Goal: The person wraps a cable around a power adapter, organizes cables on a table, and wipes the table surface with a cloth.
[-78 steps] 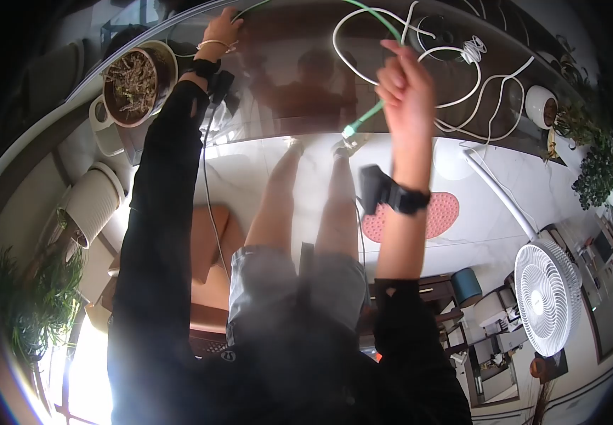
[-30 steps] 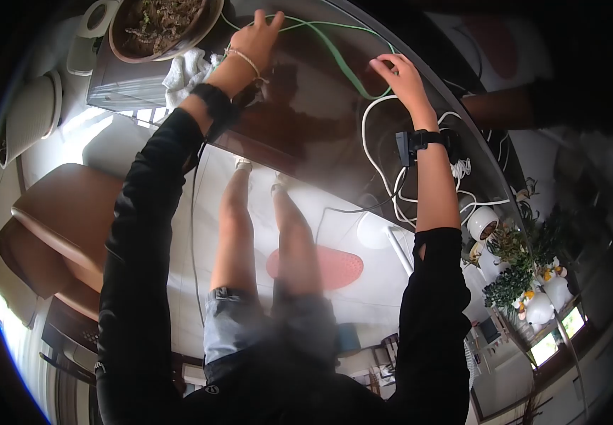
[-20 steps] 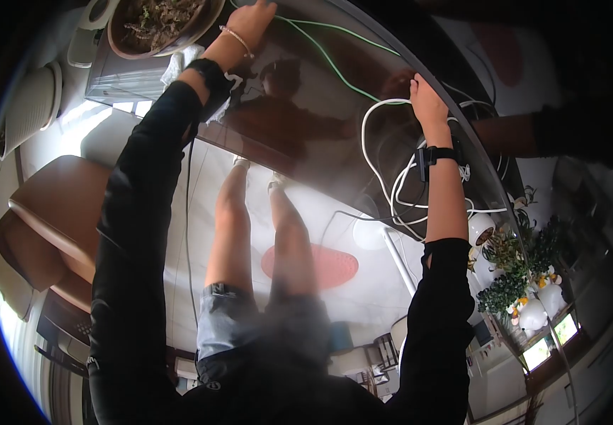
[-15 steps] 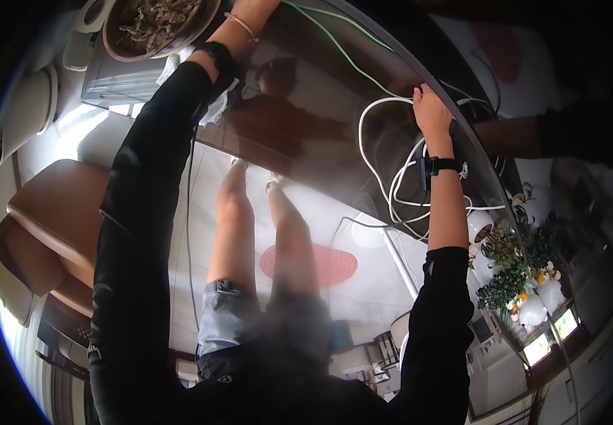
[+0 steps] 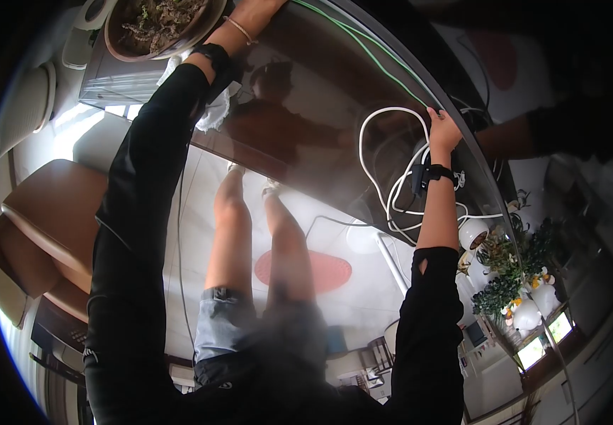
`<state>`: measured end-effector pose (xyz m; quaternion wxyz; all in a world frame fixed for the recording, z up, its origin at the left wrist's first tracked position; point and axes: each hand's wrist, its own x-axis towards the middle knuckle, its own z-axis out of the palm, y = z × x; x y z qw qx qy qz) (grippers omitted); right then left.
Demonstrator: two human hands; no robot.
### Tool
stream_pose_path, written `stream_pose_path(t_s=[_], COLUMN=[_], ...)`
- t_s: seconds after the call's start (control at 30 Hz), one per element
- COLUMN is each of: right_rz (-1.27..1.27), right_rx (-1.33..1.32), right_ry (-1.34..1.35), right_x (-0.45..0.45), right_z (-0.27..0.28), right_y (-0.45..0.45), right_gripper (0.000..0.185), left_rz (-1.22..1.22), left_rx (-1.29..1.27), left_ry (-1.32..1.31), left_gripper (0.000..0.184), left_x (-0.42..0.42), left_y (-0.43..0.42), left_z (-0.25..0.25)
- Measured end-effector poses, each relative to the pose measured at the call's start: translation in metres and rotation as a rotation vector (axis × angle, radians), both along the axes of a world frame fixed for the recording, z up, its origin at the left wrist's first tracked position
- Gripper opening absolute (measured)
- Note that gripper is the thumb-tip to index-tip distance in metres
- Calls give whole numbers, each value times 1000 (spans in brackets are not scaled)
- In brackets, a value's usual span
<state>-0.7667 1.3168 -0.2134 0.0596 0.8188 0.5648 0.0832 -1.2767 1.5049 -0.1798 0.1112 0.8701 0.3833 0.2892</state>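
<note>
A thin green cable [image 5: 377,62] runs along the far edge of the dark glossy cabinet top [image 5: 320,113], doubled over part of its length. My right hand [image 5: 444,129] is closed on its right part, close to the dark screen behind the cabinet. At the top edge of the view, my left hand [image 5: 264,6] is beside the cable's other part; its fingers are cut off by the frame. White cables [image 5: 363,145] lie in loops left of my right hand and under my right wrist.
A bowl planter [image 5: 159,28] stands at the upper left, with a white cloth [image 5: 216,110] near my left wrist. At the right are a small white pot [image 5: 473,234] and flowers [image 5: 526,304]. A brown chair [image 5: 58,212] and pink mat [image 5: 327,271] are below.
The green cable has moved from a loose loop over the cabinet top toward its far edge. My right hand has closed on it and shifted right and nearer; my left hand has moved up, partly out of view.
</note>
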Motion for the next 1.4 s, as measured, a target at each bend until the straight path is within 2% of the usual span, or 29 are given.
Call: stream_pose_path(t_s=[0.03, 0.1, 0.23, 0.3, 0.33, 0.37, 0.47, 0.5, 0.63, 0.67, 0.73, 0.83, 0.87, 0.9, 0.97, 1.0, 1.03, 1.07, 1.1, 1.13, 1.27, 1.3, 1.33, 1.37, 1.4], right_rz=[2, 16, -4, 115, 258, 366, 582, 623, 695, 591, 346, 270, 251, 250, 380, 507, 571, 519, 800, 992, 1302, 1293, 1229, 1093, 999], right_rx=[28, 41, 11, 74, 146, 175, 170, 148, 73, -10, -134, -144, -134, -169, 5, 212, 133, -69, -97, -154, -361, -341, -364, -484, -485], right_ry=[-10, 1, 146, 110, 18, -18, -57, -66, -191, -54, 188, 245, 259, 191, 343, 562, 701, 911, 897, 742, 533, 525, 504, 347, 339], right_x=[2, 6, -22, -22, -8, -3, 1, 0, 23, 26, 22, -2, -9, -42, -109, -141, -174, -217, -245, -264, -273, -266, -257, -250, -233], right_z=[-2, -6, 29, 32, 17, 15, 26, 32, 36, 39, 52, 67, 68, 87, 111, 115, 114, 130, 121, 107, 65, 57, 63, 82, 97], right_y=[0, -2, 6, 3, 0, -1, -3, -2, -12, -14, -15, -8, -6, -1, 7, 4, -5, -18, -30, -44, -64, -58, -44, -25, -5], right_gripper=[40, 38, 33, 29, 27, 23, 13, 10, 3, 6, 11, 19, 22, 22, 22, 21, 21, 18, 22, 27, 9, 3, 5, 8, 11], left_rz=[-16, 24, 69, 193, 255, 269, 411, 402, 321, 285, 278, 292, 297, 302, 262, 215, 163, 125, 88, 50, 58, 41, 23, 5, -12], left_rx=[-12, -27, 51, 27, 20, -126, -139, -168, -232, -327, -141, -45, -101, -158, -196, -182, -172, -68, 40, 151, -91, -129, -171, -184, -195], left_ry=[-24, 112, 341, 348, 348, 341, 386, 392, 325, 376, 316, 376, 364, 352, 359, 378, 398, 381, 363, 343, 412, 396, 379, 388, 396], left_gripper=[33, 32, 32, 32, 33, 43, 60, 73, 71, 69, 65, 60, 57, 53, 46, 43, 39, 38, 37, 36, 60, 65, 70, 71, 73], left_x=[1, 0, 2, 4, 6, 6, 23, 22, 10, 9, 4, 7, 9, 11, 13, 14, 16, 17, 19, 20, 15, 12, 9, 7, 6], left_y=[1, -2, -6, -17, -19, -18, -36, -36, -19, -16, -18, -27, -30, -32, -30, -29, -30, -32, -31, -30, -32, -32, -32, -32, -28], left_z=[0, -2, -3, 1, 3, 7, 11, 3, 4, 15, -4, 7, 11, 15, 21, 22, 23, 22, 21, 22, 30, 32, 32, 31, 28])
